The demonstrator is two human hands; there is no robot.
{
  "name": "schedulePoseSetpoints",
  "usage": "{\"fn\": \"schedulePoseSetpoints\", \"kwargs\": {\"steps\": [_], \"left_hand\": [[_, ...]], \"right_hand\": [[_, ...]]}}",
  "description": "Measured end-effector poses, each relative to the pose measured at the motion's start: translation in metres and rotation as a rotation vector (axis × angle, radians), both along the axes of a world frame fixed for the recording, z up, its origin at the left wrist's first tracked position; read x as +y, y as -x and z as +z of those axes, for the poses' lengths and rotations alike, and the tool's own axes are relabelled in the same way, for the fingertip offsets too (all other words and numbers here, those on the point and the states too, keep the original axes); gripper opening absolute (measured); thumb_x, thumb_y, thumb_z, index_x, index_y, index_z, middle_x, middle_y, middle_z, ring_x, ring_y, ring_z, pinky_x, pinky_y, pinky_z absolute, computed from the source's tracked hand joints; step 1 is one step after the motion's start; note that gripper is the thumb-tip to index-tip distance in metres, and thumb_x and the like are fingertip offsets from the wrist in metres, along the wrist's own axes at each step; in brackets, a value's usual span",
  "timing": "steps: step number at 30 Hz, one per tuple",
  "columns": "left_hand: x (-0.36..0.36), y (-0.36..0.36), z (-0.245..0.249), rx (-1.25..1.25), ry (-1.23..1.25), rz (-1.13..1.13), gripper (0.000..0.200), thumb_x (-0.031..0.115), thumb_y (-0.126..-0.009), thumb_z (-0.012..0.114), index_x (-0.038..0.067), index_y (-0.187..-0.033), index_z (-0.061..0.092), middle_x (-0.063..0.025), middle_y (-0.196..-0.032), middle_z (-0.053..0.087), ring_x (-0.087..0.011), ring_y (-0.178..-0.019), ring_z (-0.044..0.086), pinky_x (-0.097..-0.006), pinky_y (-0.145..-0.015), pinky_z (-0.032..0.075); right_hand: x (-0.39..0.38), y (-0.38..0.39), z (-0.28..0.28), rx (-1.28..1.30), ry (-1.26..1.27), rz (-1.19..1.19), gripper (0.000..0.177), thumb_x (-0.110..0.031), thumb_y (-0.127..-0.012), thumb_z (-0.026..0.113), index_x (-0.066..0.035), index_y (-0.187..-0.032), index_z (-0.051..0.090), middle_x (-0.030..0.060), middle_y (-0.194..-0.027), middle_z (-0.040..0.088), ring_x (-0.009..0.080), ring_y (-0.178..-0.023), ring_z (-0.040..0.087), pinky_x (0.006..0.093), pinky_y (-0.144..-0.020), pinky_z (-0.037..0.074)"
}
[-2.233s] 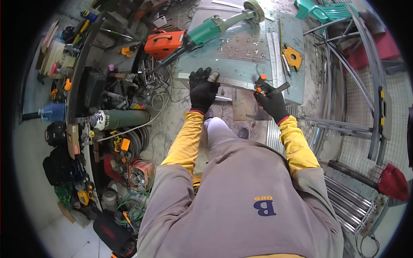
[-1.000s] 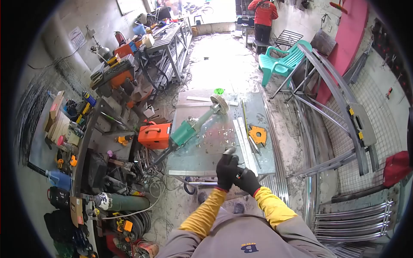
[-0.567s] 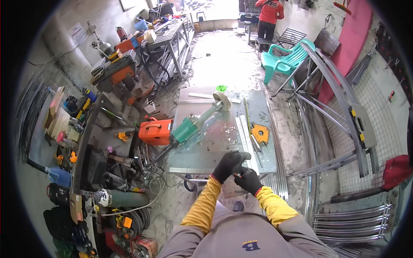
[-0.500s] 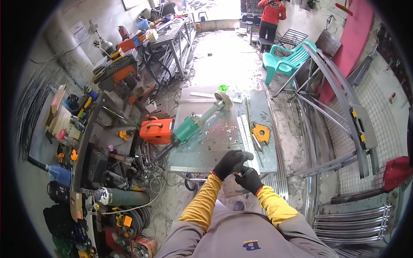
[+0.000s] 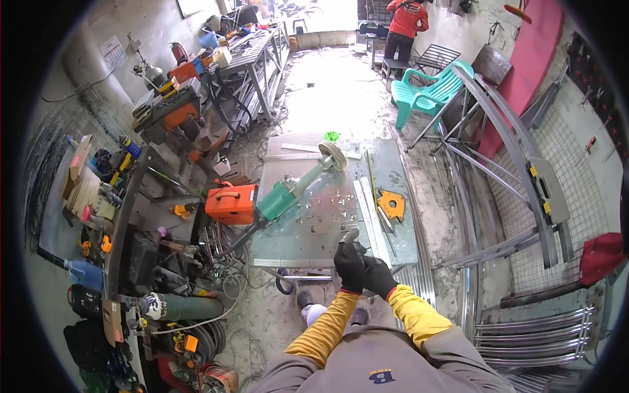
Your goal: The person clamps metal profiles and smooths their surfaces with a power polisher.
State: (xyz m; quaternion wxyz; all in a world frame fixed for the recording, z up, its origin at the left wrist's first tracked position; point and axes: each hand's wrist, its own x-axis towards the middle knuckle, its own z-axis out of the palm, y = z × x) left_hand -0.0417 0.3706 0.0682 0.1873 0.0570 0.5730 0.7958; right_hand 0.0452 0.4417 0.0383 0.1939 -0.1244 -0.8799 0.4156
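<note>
My left hand [image 5: 349,265], in a black glove with grey fingertips, is raised over the near edge of the metal worktable [image 5: 295,252]. Its fingers are bent and drawn together. My right hand [image 5: 378,278], also gloved in black, is closed against the left one; whatever lies between them is too small or hidden to make out. Beyond the hands, pale flat metal strips [image 5: 371,219] lie lengthwise beside an orange welding magnet [image 5: 391,205]. A green power tool [image 5: 278,200] with a round wheel [image 5: 333,156] rests across the tabletop. Several small metal pieces [image 5: 331,213] are scattered near it.
An orange machine [image 5: 230,204] stands left of the table, near a gas cylinder [image 5: 183,306] on its side. Curved metal frames [image 5: 508,144] and a green chair [image 5: 429,95] are on the right. A person in red [image 5: 407,26] is at the back.
My left hand has turned from pointing rightward to fingers up, and the two hands have come closer together. The box-like brown item under them is out of sight. The view has shifted slightly.
</note>
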Motion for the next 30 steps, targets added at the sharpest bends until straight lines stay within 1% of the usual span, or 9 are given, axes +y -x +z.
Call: {"fn": "schedulePoseSetpoints", "kwargs": {"steps": [4, 9, 13, 14, 15, 17, 25, 28, 30], "left_hand": [[0.005, 0.017, -0.007, 0.140, 0.079, 0.045, 0.030, 0.010, -0.096, 0.052, -0.001, -0.112, 0.075, -0.0118, -0.101, 0.078, -0.0232, -0.093, 0.074, -0.0345, -0.086, 0.058], [-0.020, 0.079, 0.036, 1.123, 0.105, -0.785, 0.023, 0.013, -0.092, 0.060, 0.000, -0.104, 0.074, -0.0171, -0.101, 0.077, -0.0297, -0.093, 0.074, -0.0349, -0.084, 0.057], [-0.016, 0.048, -0.010, 0.526, 0.261, -0.422, 0.024, 0.011, -0.089, 0.064, 0.001, -0.109, 0.073, -0.0196, -0.108, 0.075, -0.0339, -0.096, 0.073, -0.0371, -0.085, 0.058], [-0.011, 0.032, 0.000, 0.786, 0.199, -0.081, 0.021, 0.011, -0.101, 0.059, 0.001, -0.114, 0.072, -0.0061, -0.102, 0.073, -0.0145, -0.089, 0.067, -0.0307, -0.080, 0.054], [-0.004, 0.015, 0.006, 0.788, 0.198, -0.084, 0.021, 0.011, -0.101, 0.059, 0.001, -0.114, 0.072, -0.0061, -0.102, 0.073, -0.0145, -0.089, 0.067, -0.0307, -0.080, 0.054], [0.003, -0.011, 0.006, 0.217, 0.019, 0.122, 0.024, 0.016, -0.105, 0.057, -0.001, -0.115, 0.071, -0.0036, -0.094, 0.071, -0.0115, -0.079, 0.064, -0.0296, -0.072, 0.054], [0.008, 0.009, 0.015, 0.135, 0.241, 0.052, 0.037, 0.028, -0.107, 0.056, -0.002, -0.093, 0.073, -0.0068, -0.072, 0.070, -0.0126, -0.065, 0.060, -0.0319, -0.062, 0.046], [-0.006, 0.033, 0.005, 0.487, 0.142, -0.141, 0.034, 0.026, -0.106, 0.057, -0.001, -0.092, 0.073, -0.0079, -0.070, 0.067, -0.0164, -0.063, 0.060, -0.0338, -0.061, 0.047], [-0.008, 0.065, -0.015, 0.569, 0.084, -0.769, 0.028, 0.021, -0.106, 0.054, -0.001, -0.097, 0.069, -0.0056, -0.080, 0.069, -0.0111, -0.065, 0.057, -0.0329, -0.059, 0.048]], "right_hand": [[0.002, -0.002, 0.002, -0.107, 0.192, -0.003, 0.035, -0.023, -0.082, 0.078, -0.010, -0.115, 0.073, 0.0173, -0.097, 0.074, 0.0375, -0.087, 0.072, 0.0439, -0.076, 0.057], [-0.001, -0.004, 0.010, -0.228, 0.198, -0.027, 0.034, -0.021, -0.081, 0.076, -0.012, -0.114, 0.074, 0.0164, -0.094, 0.074, 0.0349, -0.083, 0.072, 0.0429, -0.075, 0.057], [-0.002, -0.001, 0.015, -0.222, 0.173, -0.037, 0.037, -0.021, -0.081, 0.076, -0.012, -0.117, 0.074, 0.0164, -0.096, 0.074, 0.0336, -0.085, 0.072, 0.0417, -0.077, 0.057], [-0.002, -0.001, 0.017, -0.249, 0.132, -0.037, 0.039, -0.021, -0.082, 0.076, -0.012, -0.119, 0.074, 0.0169, -0.099, 0.074, 0.0334, -0.087, 0.072, 0.0411, -0.079, 0.057], [-0.001, 0.000, 0.015, -0.247, 0.133, -0.041, 0.039, -0.021, -0.082, 0.076, -0.012, -0.119, 0.074, 0.0169, -0.099, 0.074, 0.0334, -0.087, 0.072, 0.0411, -0.079, 0.057], [-0.001, 0.000, 0.008, -0.109, 0.110, -0.021, 0.040, -0.020, -0.084, 0.076, -0.010, -0.123, 0.073, 0.0172, -0.106, 0.075, 0.0309, -0.093, 0.073, 0.0399, -0.084, 0.057], [-0.001, 0.000, 0.023, -0.196, 0.417, 0.003, 0.039, -0.017, -0.087, 0.077, -0.007, -0.124, 0.072, 0.0127, -0.103, 0.075, 0.0230, -0.089, 0.071, 0.0362, -0.082, 0.056], [0.000, -0.004, 0.003, -0.271, 0.319, -0.048, 0.038, -0.020, -0.083, 0.080, -0.006, -0.118, 0.073, 0.0111, -0.097, 0.074, 0.0209, -0.085, 0.069, 0.0359, -0.077, 0.055], [-0.002, -0.006, -0.003, -0.322, 0.217, -0.096, 0.037, -0.022, -0.081, 0.081, -0.006, -0.114, 0.073, 0.0108, -0.094, 0.074, 0.0205, -0.082, 0.068, 0.0362, -0.075, 0.055]]}}
